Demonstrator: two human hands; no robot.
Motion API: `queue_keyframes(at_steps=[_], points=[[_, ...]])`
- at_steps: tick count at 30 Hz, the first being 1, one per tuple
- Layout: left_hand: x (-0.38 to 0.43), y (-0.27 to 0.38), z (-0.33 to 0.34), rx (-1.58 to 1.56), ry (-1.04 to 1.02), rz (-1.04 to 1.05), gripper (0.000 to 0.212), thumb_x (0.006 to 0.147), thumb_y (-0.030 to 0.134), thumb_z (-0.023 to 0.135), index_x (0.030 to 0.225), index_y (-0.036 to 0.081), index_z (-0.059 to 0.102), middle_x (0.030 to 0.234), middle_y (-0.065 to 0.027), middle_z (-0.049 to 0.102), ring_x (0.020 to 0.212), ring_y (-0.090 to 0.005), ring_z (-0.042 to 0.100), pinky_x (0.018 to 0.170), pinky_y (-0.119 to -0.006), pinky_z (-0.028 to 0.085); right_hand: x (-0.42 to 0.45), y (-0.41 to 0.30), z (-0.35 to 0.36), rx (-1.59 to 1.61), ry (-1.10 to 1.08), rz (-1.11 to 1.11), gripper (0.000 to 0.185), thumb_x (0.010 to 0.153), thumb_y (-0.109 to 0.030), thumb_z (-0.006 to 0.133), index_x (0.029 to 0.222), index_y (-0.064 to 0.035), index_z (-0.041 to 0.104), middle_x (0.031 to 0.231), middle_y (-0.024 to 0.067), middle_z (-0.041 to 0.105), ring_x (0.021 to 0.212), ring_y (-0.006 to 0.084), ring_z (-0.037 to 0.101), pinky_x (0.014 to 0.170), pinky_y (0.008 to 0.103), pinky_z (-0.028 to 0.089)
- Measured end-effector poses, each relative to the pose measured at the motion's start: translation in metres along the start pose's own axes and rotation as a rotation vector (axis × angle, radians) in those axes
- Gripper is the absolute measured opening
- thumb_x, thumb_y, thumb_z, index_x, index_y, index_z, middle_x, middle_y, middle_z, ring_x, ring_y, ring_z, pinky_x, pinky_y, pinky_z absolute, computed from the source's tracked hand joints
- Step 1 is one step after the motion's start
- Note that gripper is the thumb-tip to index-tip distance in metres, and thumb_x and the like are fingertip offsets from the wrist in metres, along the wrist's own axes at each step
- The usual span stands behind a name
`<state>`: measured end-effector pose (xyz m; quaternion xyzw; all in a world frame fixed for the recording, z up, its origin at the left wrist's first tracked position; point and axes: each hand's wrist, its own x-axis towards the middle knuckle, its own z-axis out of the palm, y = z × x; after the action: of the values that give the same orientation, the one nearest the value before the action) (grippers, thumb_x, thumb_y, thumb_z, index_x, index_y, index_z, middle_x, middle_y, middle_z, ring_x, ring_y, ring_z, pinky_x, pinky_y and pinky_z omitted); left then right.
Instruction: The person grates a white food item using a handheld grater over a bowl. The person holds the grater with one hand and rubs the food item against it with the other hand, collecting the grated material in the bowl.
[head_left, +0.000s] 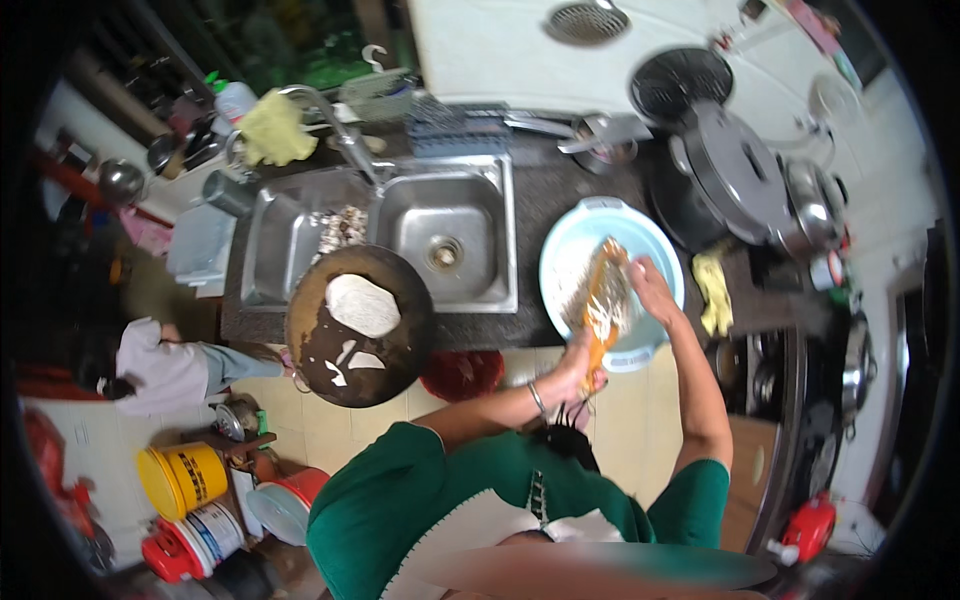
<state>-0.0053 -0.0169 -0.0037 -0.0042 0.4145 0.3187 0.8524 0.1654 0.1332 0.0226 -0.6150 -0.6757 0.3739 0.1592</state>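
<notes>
My left hand (579, 366) grips the lower end of a long orange-brown object (600, 330), perhaps a plucked bird or its leg; its kind cannot be told for certain. The object slants over a pale blue plastic basin (551, 247). Dark bits, maybe feathers, lie inside the basin around it. My right hand (651, 289) is above the basin's right side, close to the object; whether it touches or holds anything is unclear. A round wooden chopping board (315, 300) bearing a white oval piece (363, 306) and several white scraps overlaps the left sink's front edge.
The steel double sink (442, 225) is left of the basin, with whitish scraps in its left bowl. A large lidded pot (739, 169) and a yellow cloth (712, 292) are at the right. A red basin (463, 373) is below the counter. Another person (165, 367) is at the far left.
</notes>
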Motion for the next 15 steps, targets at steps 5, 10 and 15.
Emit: queue_keyframes(at_steps=[5, 10, 15], points=[[0.001, 0.004, -0.006, -0.01, -0.065, 0.048, 0.054, 0.102, 0.059, 0.028, 0.118, 0.01, 0.044, 0.082, -0.0062, 0.045, 0.051, -0.0157, 0.045, 0.044, -0.033, 0.043, -0.043, -0.032, 0.04, -0.21, 0.073, 0.057, 0.044, 0.094, -0.043, 0.048, 0.121, -0.0083, 0.046, 0.088, 0.0262, 0.067, 0.087, 0.0453, 0.066, 0.081, 0.0501, 0.05], [-0.002, 0.006, -0.002, 0.039, -0.069, 0.074, 0.046, 0.105, 0.052, 0.024, 0.119, 0.012, 0.041, 0.092, -0.0055, 0.044, 0.056, -0.0156, 0.044, 0.047, -0.032, 0.042, -0.059, -0.043, 0.059, -0.387, 0.115, 0.013, 0.039, 0.092, -0.039, 0.052, 0.114, -0.0075, 0.045, 0.082, 0.0253, 0.069, 0.08, 0.0449, 0.068, 0.076, 0.054, 0.052], [0.0, 0.005, -0.006, 0.022, -0.123, 0.093, 0.043, 0.105, 0.053, 0.023, 0.12, 0.015, 0.039, 0.097, -0.0044, 0.043, 0.056, -0.0142, 0.041, 0.048, -0.031, 0.041, -0.044, -0.048, 0.058, -0.458, 0.151, 0.021, 0.037, 0.095, -0.036, 0.053, 0.113, -0.0053, 0.045, 0.077, 0.024, 0.069, 0.075, 0.0438, 0.069, 0.073, 0.0545, 0.053]])
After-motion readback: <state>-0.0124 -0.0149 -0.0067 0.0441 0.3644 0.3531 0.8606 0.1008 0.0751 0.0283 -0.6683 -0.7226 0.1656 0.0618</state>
